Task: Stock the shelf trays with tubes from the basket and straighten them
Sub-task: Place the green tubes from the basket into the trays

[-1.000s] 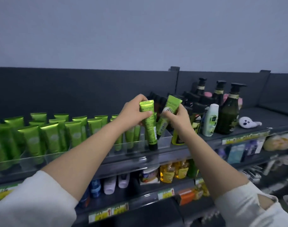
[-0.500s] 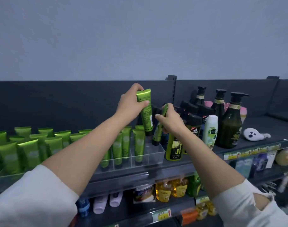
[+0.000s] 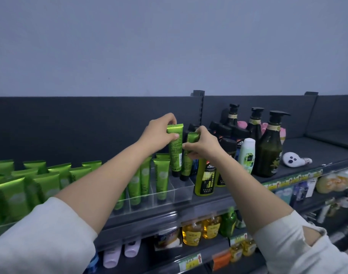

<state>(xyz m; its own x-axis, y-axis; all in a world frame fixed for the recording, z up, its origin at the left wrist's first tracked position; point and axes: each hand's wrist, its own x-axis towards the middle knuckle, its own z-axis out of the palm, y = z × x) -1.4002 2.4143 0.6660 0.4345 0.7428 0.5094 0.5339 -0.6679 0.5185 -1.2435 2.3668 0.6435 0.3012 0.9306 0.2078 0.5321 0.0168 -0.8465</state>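
My left hand [image 3: 159, 133] pinches the flat top of a green tube [image 3: 176, 153], held upright with its black cap low over the right end of the clear shelf tray [image 3: 184, 191]. Right beside it, my right hand [image 3: 201, 144] grips a second green tube [image 3: 189, 165], also upright, cap down at the tray's back right compartment. Several more green tubes [image 3: 162, 173] stand cap-down in the tray's other compartments, and rows of them [image 3: 16, 192] fill the trays to the left. The basket is out of view.
Dark pump bottles [image 3: 269, 147], a white bottle [image 3: 247, 155] and yellow-green bottles [image 3: 205, 177] crowd the shelf just right of the tray. A small white ghost toy [image 3: 291, 159] lies further right. Lower shelves hold yellow bottles [image 3: 193, 233] and price tags. A dark back panel stands behind.
Both hands have come closer together and lowered the two tubes toward the tray's right end. The right hand's tube has turned from tilted to nearly upright.
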